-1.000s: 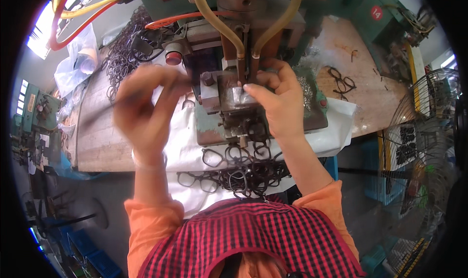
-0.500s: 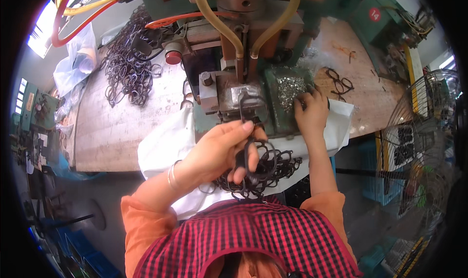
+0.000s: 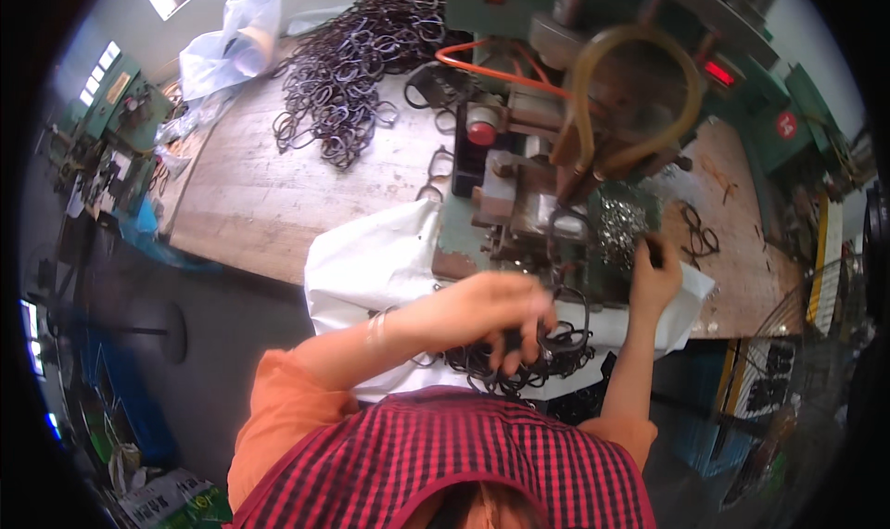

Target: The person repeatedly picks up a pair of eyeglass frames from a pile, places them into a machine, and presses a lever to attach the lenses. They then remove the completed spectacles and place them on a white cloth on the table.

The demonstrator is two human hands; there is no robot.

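Observation:
My left hand [image 3: 487, 308], its fingers smeared by motion, is beside a black eyeglass frame [image 3: 586, 299]. One rim of this frame sits at the work block [image 3: 547, 212] of a green press, and the other hangs toward me. I cannot tell whether the fingers still touch it. At the right, my right hand [image 3: 656, 283] bends its fingers together at the edge of a heap of small shiny metal pieces [image 3: 623, 221]. Anything pinched there is too small to make out. Below my left hand, a pile of black eyeglass frames [image 3: 501, 369] rests on a white cloth [image 3: 371, 260].
A large heap of dark frames [image 3: 348, 75] covers the back left of the wooden table [image 3: 241, 177]. The press carries a red button [image 3: 480, 132] and a looped yellowish hose [image 3: 691, 84]. Another frame [image 3: 697, 232] lies right of the metal pieces. A wire fan guard [image 3: 774, 371] stands at the right.
The view has swung left, so the press appears further right. My left hand has shifted away from the press block, down beside the hanging rim. My right hand stays by the metal pieces, drawn slightly toward me.

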